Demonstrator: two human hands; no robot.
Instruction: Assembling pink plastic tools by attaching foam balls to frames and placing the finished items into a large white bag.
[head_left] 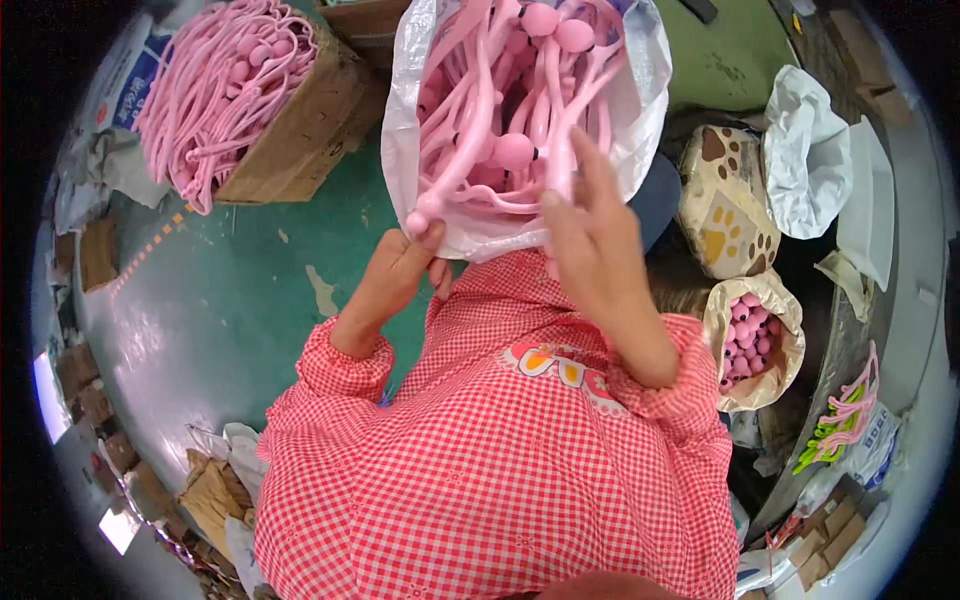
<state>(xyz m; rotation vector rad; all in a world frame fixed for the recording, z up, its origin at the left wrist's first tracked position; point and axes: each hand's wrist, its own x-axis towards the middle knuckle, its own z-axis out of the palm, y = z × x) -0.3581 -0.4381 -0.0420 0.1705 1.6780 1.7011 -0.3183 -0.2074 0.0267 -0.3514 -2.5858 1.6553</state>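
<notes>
A white woven sack (pixel 650 110) stands open in front of me, full of long soft pink tubes (pixel 485 110) with pink balls (pixel 514 151) among them. My left hand (pixel 395 268) is closed at the sack's near left rim, pinching the knobbed end of a pink tube that hangs over the edge. Whether the rim is pinched too, I cannot tell. My right hand (pixel 598 235), somewhat blurred, is at the near right rim. Its thumb lies on another pink tube (pixel 558 178), whose lower end shows beneath the palm. The index finger points up along it.
A cardboard box (pixel 300 130) heaped with pink tubes stands at the far left on the green floor. To my right are a paw-print cushion (pixel 728 200), a pale bag (pixel 790 370) of pink balls with black spots, and a bench edge holding pink and green pieces (pixel 835 425).
</notes>
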